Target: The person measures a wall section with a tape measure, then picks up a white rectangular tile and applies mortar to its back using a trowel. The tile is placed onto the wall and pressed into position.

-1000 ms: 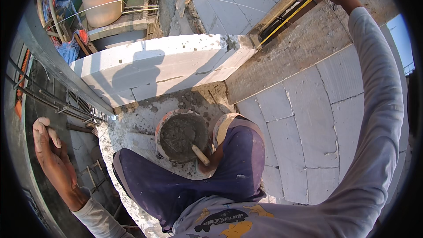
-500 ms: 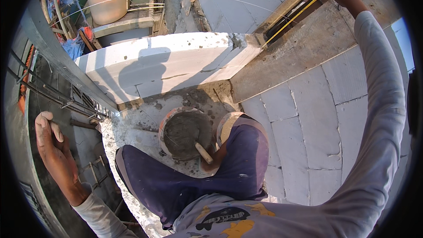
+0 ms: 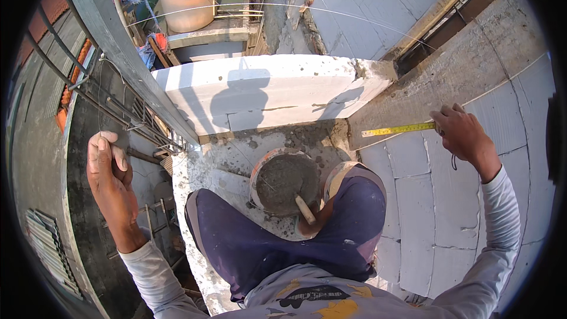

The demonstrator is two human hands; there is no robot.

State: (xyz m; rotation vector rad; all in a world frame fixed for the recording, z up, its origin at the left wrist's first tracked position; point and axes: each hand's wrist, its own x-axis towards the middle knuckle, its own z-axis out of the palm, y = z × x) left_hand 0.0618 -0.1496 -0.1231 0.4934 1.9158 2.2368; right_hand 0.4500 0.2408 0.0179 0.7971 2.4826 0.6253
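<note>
Right grip (image 3: 463, 136) closed round a yellow tape measure (image 3: 427, 126), blade (image 3: 390, 130) sticking out to its left. Left grip (image 3: 111, 168) pinched tight on a thin line (image 3: 100, 106) running up from it. Mortar bucket (image 3: 254, 180) between both grips, pale handle (image 3: 305, 209) poking out. White block wall (image 3: 295, 91) beyond both grips.

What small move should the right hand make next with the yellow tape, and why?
I'd probably retract the yellow tape blade: the right hand grips the tape with a short length sticking out to the left, and its tip appears hooked on nothing, so leaving it out might let it catch or bend.
</note>
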